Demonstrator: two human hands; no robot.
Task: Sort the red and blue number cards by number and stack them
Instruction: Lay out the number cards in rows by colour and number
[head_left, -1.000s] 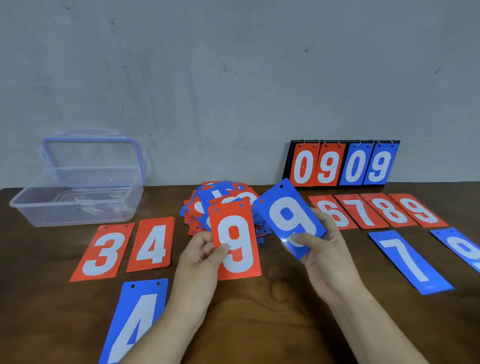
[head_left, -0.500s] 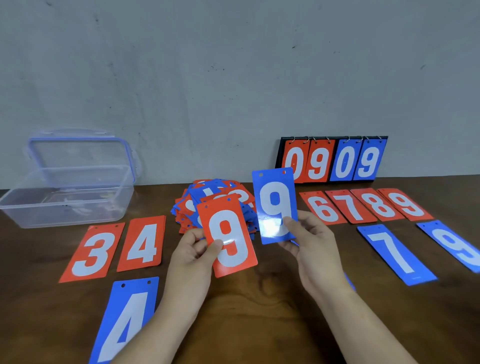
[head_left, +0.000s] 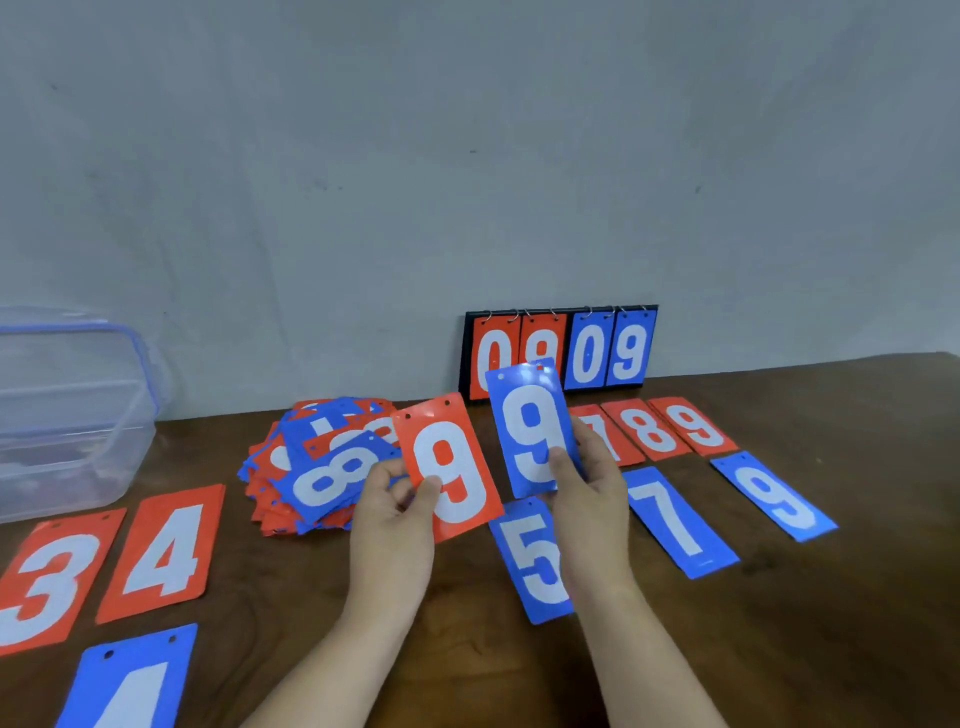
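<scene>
Left hand (head_left: 395, 499) pinches a flat red plastic card bearing a white 9 (head_left: 447, 467). Right hand (head_left: 587, 483) pinches a matching blue 9 card (head_left: 530, 426). Both cards are raised. Sorted cards lie singly out to either side of the hands, a laid red 9 (head_left: 693, 426) and a laid blue 9 (head_left: 774, 496) beyond the right hand. A jumbled red-and-blue card heap (head_left: 311, 467) just past the left hand awaits sorting, so the task is probably under halfway.

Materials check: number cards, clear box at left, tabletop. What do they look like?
The red 9 card and blue 9 card, both held up: probably thin stiff plastic sheet; glossy glare, punched holes, flat though pinched at one edge. The clear lidded box: transparent plastic, blue rim trim. The tabletop: dark brown wood or wood-look laminate; grain shows, slight sheen; cannot tell which.
</scene>
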